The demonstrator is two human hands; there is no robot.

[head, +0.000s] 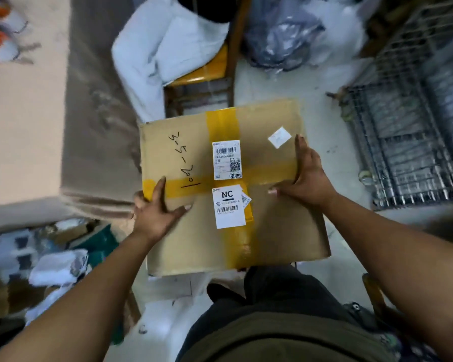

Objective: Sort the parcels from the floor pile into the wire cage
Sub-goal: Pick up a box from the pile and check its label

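And here we go: a flat brown cardboard box point(272, 231), crossed with yellow tape and carrying two white shipping labels point(226, 159), is up between both hands in front of the person's body, well short of the grey wire cage point(413, 142) standing off to the right. The left hand point(154, 212) grips the box's left edge, thumb and forefinger splayed on top, the other fingers curling round the side. The right hand point(309, 176) lies flat against the right edge, fingers straight and together, thumb stretched wide across the top (a press more than a grab). So this parcel looks to be mid-carry, not yet delivered. As for the job overall, plenty seems left: a heap of white soft parcels point(58, 267) sits low on the left, and grey and white plastic bags point(280, 35) lie on the floor beyond a yellow wooden chair point(202, 71). What already sits in the cage is too blurred to call.
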